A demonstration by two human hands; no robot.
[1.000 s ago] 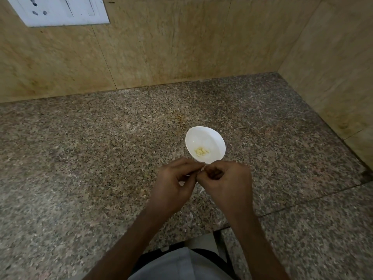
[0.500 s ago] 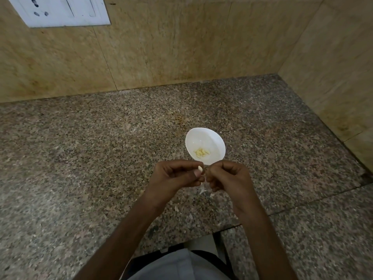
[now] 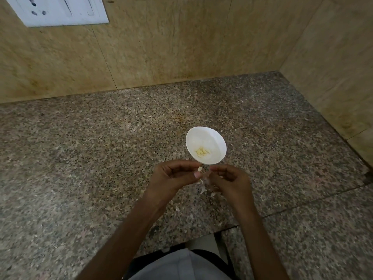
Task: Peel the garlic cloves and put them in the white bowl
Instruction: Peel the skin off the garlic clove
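Head view: found garlic clove [image 3: 199, 169] pinched in left grip [image 3: 173, 178], loose skin [image 3: 206, 175] (faint) pinched in right grip [image 3: 232, 182]. Judged peeling nearly done. Needs carrying just beyond left grip into white bowl [image 3: 211, 138].

Speckled brown-grey granite table [image 3: 80, 158], corner setup. Back wall [image 3: 181, 47] and right wall [image 3: 333, 67] in beige stone tiles, stained along the base. White socket plate [image 3: 60, 11] top left on back wall. Slab seam [image 3: 312, 201] runs across the table at right. Soft, even light
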